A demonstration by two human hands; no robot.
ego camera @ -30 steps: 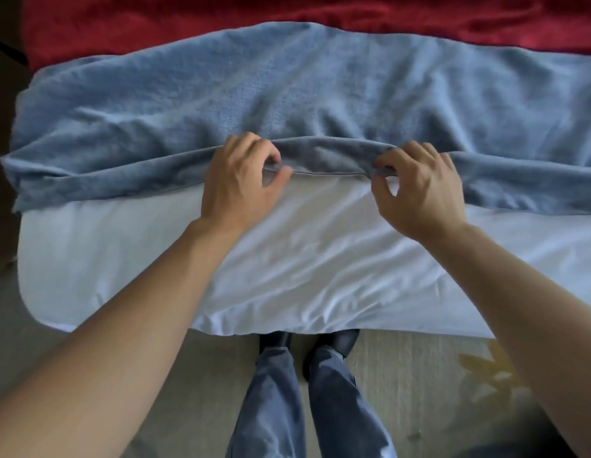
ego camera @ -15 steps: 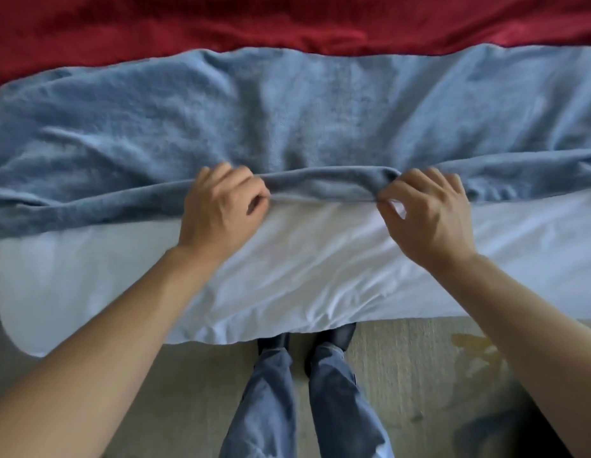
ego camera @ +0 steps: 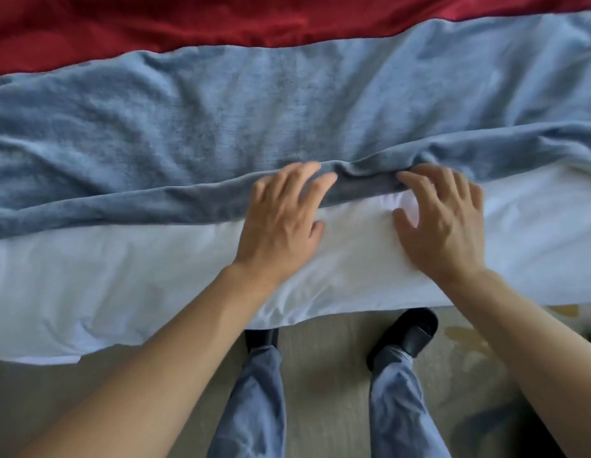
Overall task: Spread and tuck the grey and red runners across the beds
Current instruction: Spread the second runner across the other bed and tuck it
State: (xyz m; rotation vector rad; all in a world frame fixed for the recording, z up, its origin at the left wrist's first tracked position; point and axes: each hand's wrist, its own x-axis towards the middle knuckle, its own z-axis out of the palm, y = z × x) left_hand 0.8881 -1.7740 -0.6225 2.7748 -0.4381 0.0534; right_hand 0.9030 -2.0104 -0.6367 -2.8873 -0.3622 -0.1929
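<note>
Bare forearms, blue-grey trousers [ego camera: 254, 408] and glossy black shoes [ego camera: 409, 332].

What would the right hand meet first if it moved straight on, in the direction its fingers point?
The right hand would probably meet the rolled near edge of the grey runner, which its fingertips already seem to touch.

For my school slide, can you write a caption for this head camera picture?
Two hands, left and right, smooth the near edge of the grey runner over a white sheet, with the red runner beyond.
</note>
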